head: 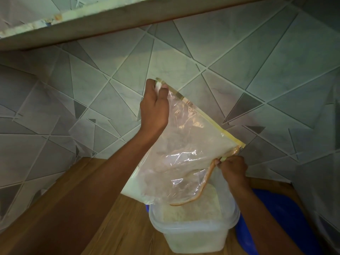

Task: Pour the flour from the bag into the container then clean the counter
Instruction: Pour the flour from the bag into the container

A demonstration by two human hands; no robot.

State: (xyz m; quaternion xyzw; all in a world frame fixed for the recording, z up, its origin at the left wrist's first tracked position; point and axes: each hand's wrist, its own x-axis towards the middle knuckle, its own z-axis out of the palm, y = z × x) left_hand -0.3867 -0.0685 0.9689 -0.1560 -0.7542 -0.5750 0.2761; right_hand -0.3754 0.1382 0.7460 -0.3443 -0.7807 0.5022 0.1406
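Note:
A clear plastic bag (185,150) with a yellow-edged seam hangs tilted over a translucent plastic container (195,234), its orange-rimmed mouth facing down into it. My left hand (154,105) pinches the bag's raised upper corner. My right hand (232,167) grips the lower corner by the mouth. White flour (191,208) lies heaped inside the container, and a dusty film of flour clings inside the bag.
The container stands on a wooden counter (117,218) against a grey tiled wall (257,70). A blue lid or bowl (279,218) lies just right of the container. A shelf edge (92,19) runs overhead.

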